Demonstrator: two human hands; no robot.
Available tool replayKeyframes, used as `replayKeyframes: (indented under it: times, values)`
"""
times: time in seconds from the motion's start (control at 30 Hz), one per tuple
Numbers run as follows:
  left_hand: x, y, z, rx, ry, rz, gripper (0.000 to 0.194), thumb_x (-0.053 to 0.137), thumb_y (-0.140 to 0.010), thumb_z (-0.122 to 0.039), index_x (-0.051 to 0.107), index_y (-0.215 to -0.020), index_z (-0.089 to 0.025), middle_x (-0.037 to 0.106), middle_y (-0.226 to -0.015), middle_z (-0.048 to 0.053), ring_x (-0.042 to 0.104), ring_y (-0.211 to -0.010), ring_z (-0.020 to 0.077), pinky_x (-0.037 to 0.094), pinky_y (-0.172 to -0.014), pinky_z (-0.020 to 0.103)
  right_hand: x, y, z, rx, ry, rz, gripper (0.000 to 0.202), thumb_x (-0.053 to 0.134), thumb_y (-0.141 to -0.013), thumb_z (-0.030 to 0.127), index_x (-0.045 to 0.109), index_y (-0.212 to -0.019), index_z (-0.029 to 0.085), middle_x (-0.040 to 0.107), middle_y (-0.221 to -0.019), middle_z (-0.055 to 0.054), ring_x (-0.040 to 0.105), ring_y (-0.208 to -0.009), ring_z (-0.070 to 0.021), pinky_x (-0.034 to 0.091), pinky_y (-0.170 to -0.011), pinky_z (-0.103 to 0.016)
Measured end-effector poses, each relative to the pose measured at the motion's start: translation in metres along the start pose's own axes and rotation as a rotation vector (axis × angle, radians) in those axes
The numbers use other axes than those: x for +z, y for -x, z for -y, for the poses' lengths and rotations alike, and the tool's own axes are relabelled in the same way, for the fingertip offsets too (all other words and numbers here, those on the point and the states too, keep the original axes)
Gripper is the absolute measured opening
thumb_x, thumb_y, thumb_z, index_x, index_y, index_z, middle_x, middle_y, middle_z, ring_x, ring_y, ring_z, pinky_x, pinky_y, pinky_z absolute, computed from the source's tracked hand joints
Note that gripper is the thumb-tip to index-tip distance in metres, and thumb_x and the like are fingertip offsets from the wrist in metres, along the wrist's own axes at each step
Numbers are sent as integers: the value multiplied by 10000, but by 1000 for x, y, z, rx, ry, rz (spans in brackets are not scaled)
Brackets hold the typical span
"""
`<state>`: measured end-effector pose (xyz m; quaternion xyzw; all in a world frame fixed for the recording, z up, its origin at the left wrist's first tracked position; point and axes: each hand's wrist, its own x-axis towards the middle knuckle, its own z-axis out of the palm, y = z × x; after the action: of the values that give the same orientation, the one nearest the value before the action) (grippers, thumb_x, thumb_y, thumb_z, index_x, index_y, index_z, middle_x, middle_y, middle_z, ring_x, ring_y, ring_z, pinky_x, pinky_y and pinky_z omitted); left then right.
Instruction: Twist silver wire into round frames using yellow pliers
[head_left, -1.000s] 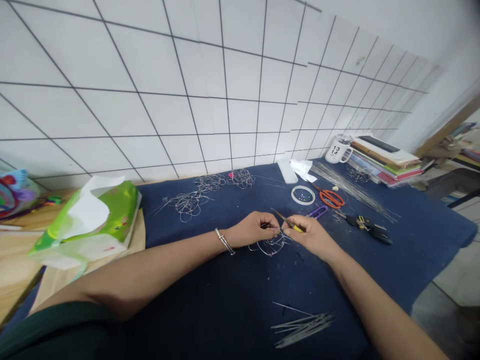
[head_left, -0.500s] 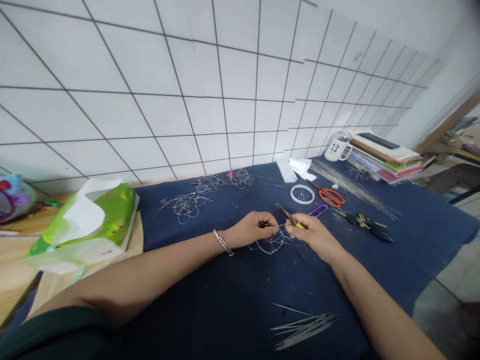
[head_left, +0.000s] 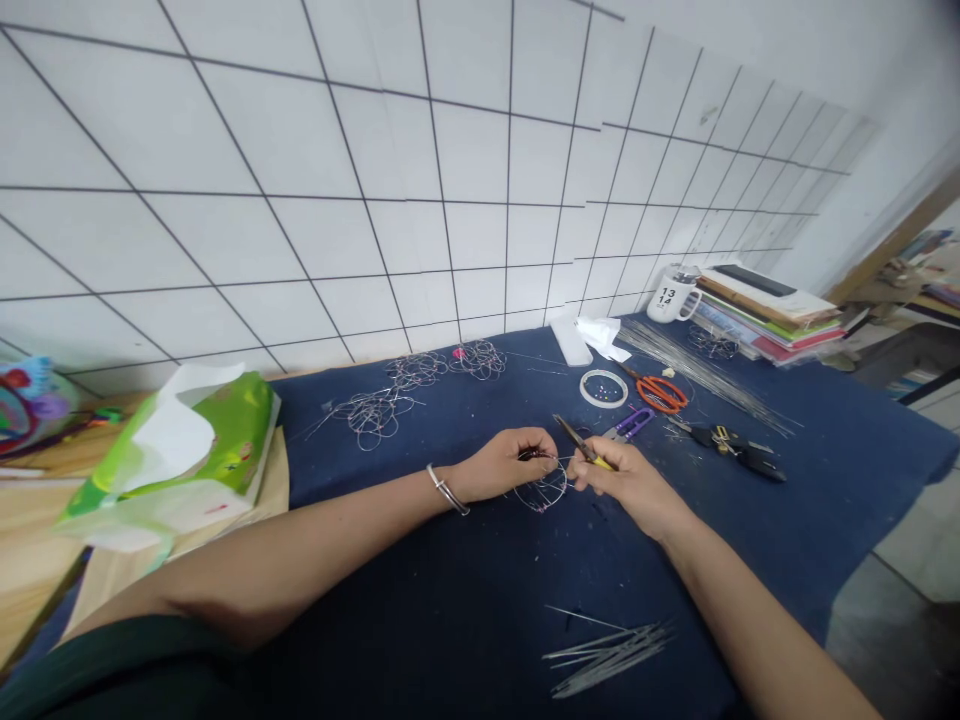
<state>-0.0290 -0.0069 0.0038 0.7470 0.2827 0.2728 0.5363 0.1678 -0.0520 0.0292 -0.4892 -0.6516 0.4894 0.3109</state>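
Note:
My left hand [head_left: 510, 465] pinches a round wire piece [head_left: 551, 494] strung with small pinkish beads; its ring hangs below my fingers, just over the blue cloth. Close on the right, my right hand [head_left: 619, 470] is closed around pliers [head_left: 579, 440] with yellow on the handle, their dark jaws pointing up and left. The fingertips of that hand are beside a wire end at the ring's edge; whether they grip it is too small to tell. Purple-handled snips [head_left: 634, 425] lie right behind my right hand.
Finished-looking wire coils [head_left: 375, 412] lie at the back left. Orange-handled scissors [head_left: 661, 392], a white ring dish [head_left: 604, 388] of beads and black pliers [head_left: 739, 452] lie at right. Cut wires [head_left: 607, 658] lie in front, long wires [head_left: 697, 370] behind. A tissue pack [head_left: 251, 420] sits left.
My right hand has turned slightly, and the pliers' jaws have tilted up and away from the wire ring. My left hand keeps hold of the ring, nearly in place.

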Motion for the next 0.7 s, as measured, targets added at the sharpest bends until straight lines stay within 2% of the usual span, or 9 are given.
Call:
replayKeyframes:
  times: [0.3, 0.7]
  values:
    - [0, -1, -1, 13, 19, 30, 153, 536, -771, -248, 537, -847, -115, 501, -740, -3, 445, -644, 73, 397, -617, 199, -4, -1, -1, -68, 211, -72, 110, 493, -780, 282, 533, -749, 185, 536, -662, 30, 489, -648, -113, 352, -621, -236]
    - [-1, -1, -1, 39, -18, 64, 168, 526, -783, -255, 568, -856, -109, 548, -767, 15, 478, -672, 83, 410, -658, 209, -3, 0, -5, -112, 223, -128, 132, 480, -811, 319, 502, -774, 194, 480, -646, 43, 430, -605, -100, 321, -585, -223]
